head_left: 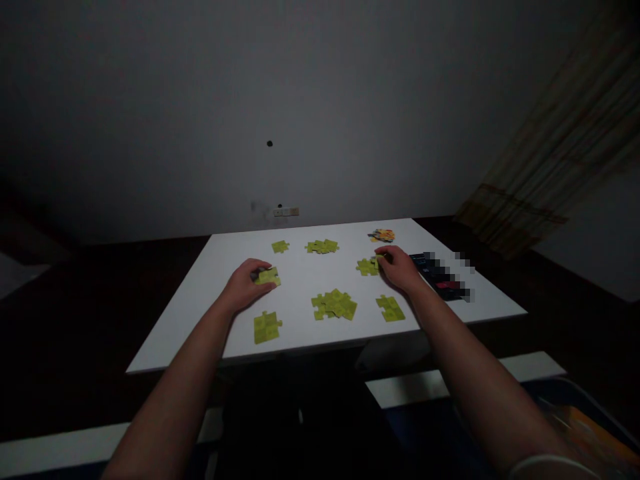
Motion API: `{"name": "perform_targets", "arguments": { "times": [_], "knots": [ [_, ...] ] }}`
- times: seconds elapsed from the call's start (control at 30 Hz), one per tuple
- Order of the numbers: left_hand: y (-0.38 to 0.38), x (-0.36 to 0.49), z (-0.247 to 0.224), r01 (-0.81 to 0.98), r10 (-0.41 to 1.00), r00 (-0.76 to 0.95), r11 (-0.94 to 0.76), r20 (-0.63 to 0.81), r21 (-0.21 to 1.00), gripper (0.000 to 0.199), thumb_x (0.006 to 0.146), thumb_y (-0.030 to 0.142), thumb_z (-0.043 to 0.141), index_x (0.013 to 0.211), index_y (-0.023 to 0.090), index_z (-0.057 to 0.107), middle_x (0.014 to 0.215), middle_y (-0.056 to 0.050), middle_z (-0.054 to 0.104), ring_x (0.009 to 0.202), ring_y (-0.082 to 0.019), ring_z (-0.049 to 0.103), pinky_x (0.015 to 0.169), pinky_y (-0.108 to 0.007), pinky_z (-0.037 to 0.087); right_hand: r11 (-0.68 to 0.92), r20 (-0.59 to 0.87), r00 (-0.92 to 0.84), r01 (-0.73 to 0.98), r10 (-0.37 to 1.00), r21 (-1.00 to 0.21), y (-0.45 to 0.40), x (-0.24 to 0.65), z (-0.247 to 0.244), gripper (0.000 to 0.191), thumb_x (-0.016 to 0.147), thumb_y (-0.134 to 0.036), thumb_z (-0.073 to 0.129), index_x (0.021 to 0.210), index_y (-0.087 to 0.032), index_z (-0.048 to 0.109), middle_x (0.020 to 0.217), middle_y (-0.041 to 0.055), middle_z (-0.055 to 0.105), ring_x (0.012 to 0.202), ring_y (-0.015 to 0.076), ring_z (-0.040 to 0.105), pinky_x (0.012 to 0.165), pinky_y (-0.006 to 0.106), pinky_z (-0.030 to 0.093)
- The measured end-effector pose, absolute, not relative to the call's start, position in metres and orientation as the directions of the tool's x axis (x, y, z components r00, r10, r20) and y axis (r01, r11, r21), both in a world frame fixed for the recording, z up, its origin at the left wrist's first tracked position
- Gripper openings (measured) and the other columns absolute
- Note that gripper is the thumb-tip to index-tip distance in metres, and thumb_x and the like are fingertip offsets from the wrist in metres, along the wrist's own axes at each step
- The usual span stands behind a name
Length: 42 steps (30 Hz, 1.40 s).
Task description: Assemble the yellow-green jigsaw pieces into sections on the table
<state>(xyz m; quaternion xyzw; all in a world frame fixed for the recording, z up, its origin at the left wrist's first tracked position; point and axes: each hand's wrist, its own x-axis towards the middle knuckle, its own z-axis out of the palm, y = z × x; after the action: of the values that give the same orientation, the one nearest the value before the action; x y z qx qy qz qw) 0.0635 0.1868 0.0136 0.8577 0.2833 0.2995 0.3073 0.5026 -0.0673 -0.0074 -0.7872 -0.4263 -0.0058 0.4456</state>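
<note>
A person's left hand [244, 285] pinches a green puzzle piece [269, 277] between thumb and fingers at the left of a white table [300, 280], seemingly to steady it by its edges. The right hand [399, 269] touches a green cluster [367, 268] opposite; whether it grips cannot be told. Gaps around the near green heap [337, 304] probably keep groups distinct, with orange pieces [385, 235] set apart beyond.

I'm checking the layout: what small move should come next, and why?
Probably settle the green piece in the left grip flat on the table: thumb and fingers bracket it, roughly between the far-left piece and the near-left piece.
</note>
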Motion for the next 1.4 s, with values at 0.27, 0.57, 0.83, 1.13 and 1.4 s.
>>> {"name": "perform_targets", "arguments": {
  "times": [0.27,0.57,0.83,1.13,1.4],
  "knots": [
    [0.187,0.065,0.011,0.321,0.689,0.639,-0.642,0.34,0.697,0.055,0.078,0.056,0.094,0.123,0.027,0.084,0.134,-0.011,0.078,0.118,-0.034,0.076,0.111,-0.056,0.065,-0.247,0.345,0.608,0.681,0.715,-0.69,-0.068,0.501,-0.003,0.021,0.096,-0.019,0.073,0.108,-0.025,0.088,0.128,0.013,0.089,0.123,0.0347,0.082,0.124,0.054,0.063],
    [0.186,0.066,0.015,0.345,0.692,0.649,-0.638,0.316,0.689,0.051,0.078,0.056,0.095,0.119,0.028,0.084,0.134,-0.011,0.079,0.123,-0.035,0.075,0.113,-0.056,0.065,-0.268,0.336,0.605,0.692,0.722,-0.671,-0.069,0.499,-0.002,0.023,0.098,-0.021,0.071,0.112,-0.025,0.089,0.129,0.0135,0.089,0.125,0.0357,0.082,0.123,0.055,0.063],
    [0.187,0.065,0.015,0.345,0.678,0.666,-0.65,0.311,0.677,0.048,0.081,0.054,0.095,0.119,0.027,0.084,0.133,-0.012,0.078,0.122,-0.035,0.075,0.115,-0.058,0.064,-0.29,0.327,0.601,0.704,0.729,-0.648,-0.068,0.499,-0.003,0.027,0.101,-0.023,0.068,0.116,-0.021,0.09,0.133,0.0154,0.088,0.124,0.0342,0.081,0.121,0.051,0.062],
    [0.185,0.066,0.018,0.363,0.692,0.658,-0.636,0.295,0.681,0.043,0.081,0.048,0.097,0.116,0.028,0.084,0.134,-0.012,0.079,0.123,-0.035,0.075,0.117,-0.06,0.065,-0.283,0.325,0.578,0.721,0.748,-0.632,-0.069,0.502,-0.002,0.026,0.099,-0.024,0.07,0.112,-0.023,0.092,0.126,0.0143,0.089,0.119,0.035,0.082,0.119,0.053,0.064],
    [0.184,0.066,0.015,0.343,0.682,0.673,-0.631,0.287,0.695,0.046,0.08,0.056,0.094,0.116,0.029,0.084,0.131,-0.012,0.082,0.124,-0.037,0.076,0.12,-0.063,0.063,-0.339,0.384,0.537,0.813,0.751,-0.474,-0.07,0.493,0.005,0.025,0.102,-0.026,0.07,0.111,-0.024,0.093,0.132,0.0162,0.089,0.137,0.0424,0.074,0.131,0.064,0.053]
  ]
}}
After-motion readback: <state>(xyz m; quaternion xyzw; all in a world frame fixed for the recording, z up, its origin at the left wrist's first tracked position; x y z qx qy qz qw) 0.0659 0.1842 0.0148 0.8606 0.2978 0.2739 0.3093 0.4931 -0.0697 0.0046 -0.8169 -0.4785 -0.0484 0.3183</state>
